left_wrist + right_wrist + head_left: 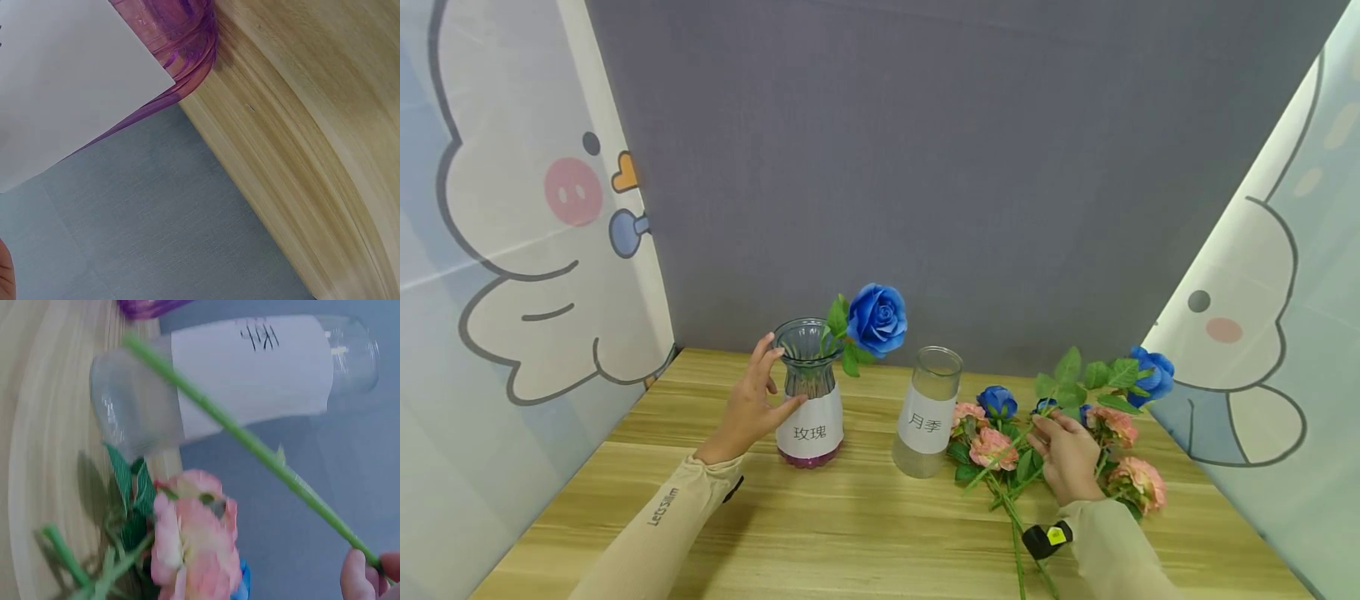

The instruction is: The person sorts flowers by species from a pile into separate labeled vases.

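Observation:
My left hand [748,412] holds the flared vase [809,408] at its left side, fingertips by the rim and thumb across the front. This vase has a ribbed neck, a purple base [181,56] and a white label reading 玫瑰; one blue rose [877,320] stands in it, leaning right. My right hand [1066,454] pinches the green stem [250,444] of another blue rose [1152,377]. That bloom points up and right, and the cut end slants down to the left. Thumb and fingertips [357,578] show on the stem in the right wrist view.
A clear straight glass vase [937,375] labelled 月季 stands between the hands. Under and around my right hand lie pink flowers [992,448], more blue roses [997,402] and crossing stems [1017,550]. A grey cloth wall [970,183] rises behind the wooden table [850,533].

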Motion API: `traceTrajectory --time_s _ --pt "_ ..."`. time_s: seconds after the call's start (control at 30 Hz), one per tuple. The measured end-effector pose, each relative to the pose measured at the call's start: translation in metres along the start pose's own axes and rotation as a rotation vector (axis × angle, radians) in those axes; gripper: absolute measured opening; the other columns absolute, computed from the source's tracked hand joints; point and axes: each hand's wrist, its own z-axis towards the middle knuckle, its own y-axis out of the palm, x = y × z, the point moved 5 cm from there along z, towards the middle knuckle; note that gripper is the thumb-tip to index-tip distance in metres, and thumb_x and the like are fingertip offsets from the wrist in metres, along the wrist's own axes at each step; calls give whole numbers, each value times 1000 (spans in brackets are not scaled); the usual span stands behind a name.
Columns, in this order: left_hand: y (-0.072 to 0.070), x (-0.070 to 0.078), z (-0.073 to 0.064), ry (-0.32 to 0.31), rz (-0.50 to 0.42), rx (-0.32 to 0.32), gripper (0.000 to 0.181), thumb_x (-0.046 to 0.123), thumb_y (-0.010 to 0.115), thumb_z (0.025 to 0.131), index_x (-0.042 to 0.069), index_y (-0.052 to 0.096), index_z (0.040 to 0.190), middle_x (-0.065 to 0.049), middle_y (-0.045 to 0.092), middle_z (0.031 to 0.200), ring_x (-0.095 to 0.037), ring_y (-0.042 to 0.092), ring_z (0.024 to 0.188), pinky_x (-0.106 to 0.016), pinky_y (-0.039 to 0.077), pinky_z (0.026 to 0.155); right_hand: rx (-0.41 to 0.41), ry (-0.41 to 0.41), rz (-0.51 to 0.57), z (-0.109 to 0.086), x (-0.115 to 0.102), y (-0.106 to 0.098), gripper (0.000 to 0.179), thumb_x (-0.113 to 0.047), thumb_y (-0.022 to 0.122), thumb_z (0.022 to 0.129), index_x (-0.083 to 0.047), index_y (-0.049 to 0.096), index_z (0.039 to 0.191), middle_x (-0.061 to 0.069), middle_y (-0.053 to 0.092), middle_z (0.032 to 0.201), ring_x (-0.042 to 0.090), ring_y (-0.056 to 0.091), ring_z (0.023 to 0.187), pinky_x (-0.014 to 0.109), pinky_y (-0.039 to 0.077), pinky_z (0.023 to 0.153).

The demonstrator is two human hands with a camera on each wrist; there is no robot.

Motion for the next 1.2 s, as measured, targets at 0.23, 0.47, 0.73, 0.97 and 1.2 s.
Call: traceTrajectory --time_s 0.23,0.47,0.73,0.97,1.2 --pt "1 0 1 -2 -6 -8 68 49 54 92 -4 38 131 -38 37 136 -19 48 57 -29 40 48 94 -25 104 -8 0 6 45 -5 49 99 -5 32 141 3 37 120 5 55 86 22 50 83" --pt "0 0 0 -20 6 -17 69 50 54 91 -4 37 132 -38 36 137 -20 48 58 -29 39 47 88 -38 218 -21 -3 21 20 -3 50 98 -12 41 113 7 41 111 8 55 80 20 51 70" --pt "1 0 0 -25 -13 -25 69 50 54 91 -4 37 132 -38 35 138 -19 48 59 -29 41 49 43 -69 237 -35 -5 38 17 2 50 96 -9 40 106 4 44 97 9 53 74 26 54 73" --pt "0 1 -1 -31 -12 -26 70 50 54 91 -4 38 132 -38 35 139 -19 47 59 -30 42 49 4 -56 316 -44 -4 49 17 5 50 95 -7 40 102 3 48 89 10 56 70 25 54 65" --pt "-1 0 -1 -20 -9 -30 70 48 54 91 -7 38 131 -38 34 139 -21 47 58 -30 42 50 -27 -91 317 -53 -6 69 16 6 49 96 -4 39 102 2 46 86 9 54 65 21 48 57"
